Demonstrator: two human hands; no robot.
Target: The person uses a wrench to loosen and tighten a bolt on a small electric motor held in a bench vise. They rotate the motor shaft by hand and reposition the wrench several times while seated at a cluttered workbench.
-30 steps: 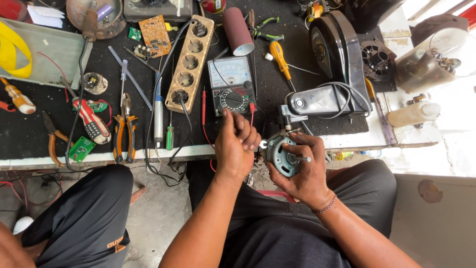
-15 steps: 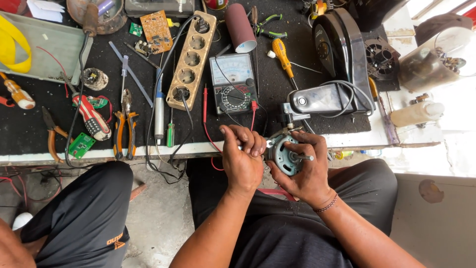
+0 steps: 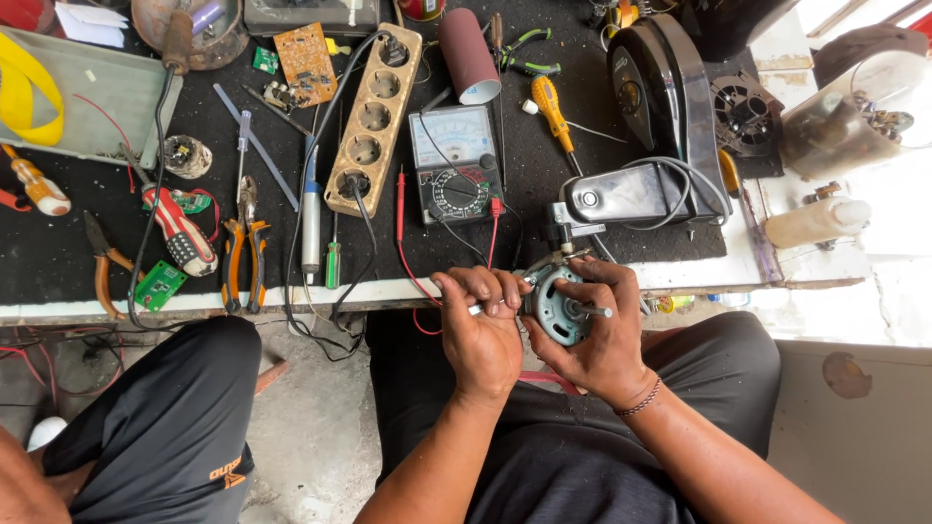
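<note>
My right hand [image 3: 602, 335] cradles a small round electric motor [image 3: 558, 306] with a metal shaft sticking out, held over my lap just below the workbench edge. My left hand [image 3: 481, 330] is closed around a thin probe or tool, its tip against the motor's left side; the tool is mostly hidden by my fingers. Red and black leads run from the hands up to an analogue multimeter [image 3: 452, 165] lying on the black mat.
The bench [image 3: 680, 277] holds a tan power strip [image 3: 374, 121], pliers [image 3: 243, 252], screwdrivers [image 3: 549, 107], circuit boards [image 3: 303, 53], a sandpaper roll [image 3: 468, 53], a black appliance housing [image 3: 655, 87] and a jar [image 3: 835, 121]. Another person's knee [image 3: 184, 408] is at the left.
My left hand came down from the multimeter dial to the motor and now presses a tool against it. The right hand keeps holding the motor in place.
</note>
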